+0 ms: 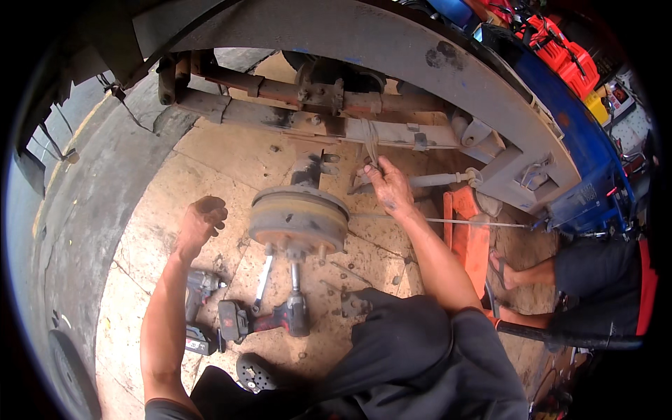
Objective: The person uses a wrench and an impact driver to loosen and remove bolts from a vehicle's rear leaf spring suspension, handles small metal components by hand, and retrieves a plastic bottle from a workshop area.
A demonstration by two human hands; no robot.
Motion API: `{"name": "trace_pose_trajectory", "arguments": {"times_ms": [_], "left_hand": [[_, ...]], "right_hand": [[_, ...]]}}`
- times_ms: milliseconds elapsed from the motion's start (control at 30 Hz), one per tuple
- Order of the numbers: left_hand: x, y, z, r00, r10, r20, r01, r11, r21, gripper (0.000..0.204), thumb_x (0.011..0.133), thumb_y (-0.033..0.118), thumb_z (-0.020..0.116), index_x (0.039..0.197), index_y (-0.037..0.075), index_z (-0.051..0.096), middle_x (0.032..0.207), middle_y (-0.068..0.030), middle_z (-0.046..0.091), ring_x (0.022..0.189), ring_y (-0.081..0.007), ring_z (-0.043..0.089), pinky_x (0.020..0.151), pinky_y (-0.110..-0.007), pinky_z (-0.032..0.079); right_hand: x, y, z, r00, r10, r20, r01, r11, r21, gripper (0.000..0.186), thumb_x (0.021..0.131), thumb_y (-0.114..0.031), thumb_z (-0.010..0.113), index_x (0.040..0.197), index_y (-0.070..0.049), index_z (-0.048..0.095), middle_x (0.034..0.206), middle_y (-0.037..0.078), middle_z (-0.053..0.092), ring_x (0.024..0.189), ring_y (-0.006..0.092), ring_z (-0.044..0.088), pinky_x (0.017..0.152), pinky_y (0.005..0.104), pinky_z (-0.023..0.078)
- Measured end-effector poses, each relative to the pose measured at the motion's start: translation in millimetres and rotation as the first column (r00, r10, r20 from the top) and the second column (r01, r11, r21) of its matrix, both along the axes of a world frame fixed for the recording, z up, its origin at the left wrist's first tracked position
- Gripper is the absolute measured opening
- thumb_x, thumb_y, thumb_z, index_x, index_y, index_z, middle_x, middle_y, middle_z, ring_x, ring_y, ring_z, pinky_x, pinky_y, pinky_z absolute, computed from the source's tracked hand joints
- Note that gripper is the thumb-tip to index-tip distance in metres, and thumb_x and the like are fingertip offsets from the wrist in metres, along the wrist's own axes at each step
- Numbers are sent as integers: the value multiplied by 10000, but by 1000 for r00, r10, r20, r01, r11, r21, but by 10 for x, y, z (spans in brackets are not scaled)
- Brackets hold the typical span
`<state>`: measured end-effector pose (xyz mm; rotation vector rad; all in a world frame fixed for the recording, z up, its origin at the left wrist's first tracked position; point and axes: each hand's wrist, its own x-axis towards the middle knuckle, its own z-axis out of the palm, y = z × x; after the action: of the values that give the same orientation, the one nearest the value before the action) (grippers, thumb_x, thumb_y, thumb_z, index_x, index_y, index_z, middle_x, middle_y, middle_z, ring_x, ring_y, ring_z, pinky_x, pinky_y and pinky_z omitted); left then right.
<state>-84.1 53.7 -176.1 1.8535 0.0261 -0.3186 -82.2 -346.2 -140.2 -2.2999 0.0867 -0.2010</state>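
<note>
My right hand [388, 185] is closed around the lower end of a greyish strap [371, 136] hanging from the leaf springs [280, 119] under the vehicle frame. My left hand [208, 220] is raised to the left of a rusty brake drum assembly [294, 217], fingers loosely curled and apart, with nothing visible in them. The drum sits on the tiled floor [168, 182]. Below it lie a silver wrench [264, 280], a cordless impact wrench [290, 315] with a socket extension pointing at the drum, and a second power tool [199, 294].
An orange floor jack [462, 238] stands right of the drum, beside another person's bare leg [525, 273]. Blue bodywork [581, 203] and red items [560, 56] are at the right. The grey frame [392, 42] arches overhead. A tyre [70, 378] lies at lower left; a long rod [483, 222] crosses low.
</note>
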Motion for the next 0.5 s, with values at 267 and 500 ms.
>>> {"name": "trace_pose_trajectory", "arguments": {"times_ms": [267,500], "left_hand": [[-92,389,-637,971,-238,-29,184,661,728,303,813,226,636,1047,34,648,1030,-225,668,999,-375,636,879,-431,497],[-107,279,-585,959,-275,-71,234,621,748,333,812,231,627,1090,46,635,1052,-233,661,1032,-381,620,893,-433,490]], "right_hand": [[-61,111,-97,992,87,88,-103,976,193,295,930,-276,609,1045,-6,627,876,71,646,818,169,570,756,312,460],[-53,128,-187,983,166,80,-182,807,561,192,904,-89,614,1071,5,621,921,15,640,834,94,550,762,253,462]]}}
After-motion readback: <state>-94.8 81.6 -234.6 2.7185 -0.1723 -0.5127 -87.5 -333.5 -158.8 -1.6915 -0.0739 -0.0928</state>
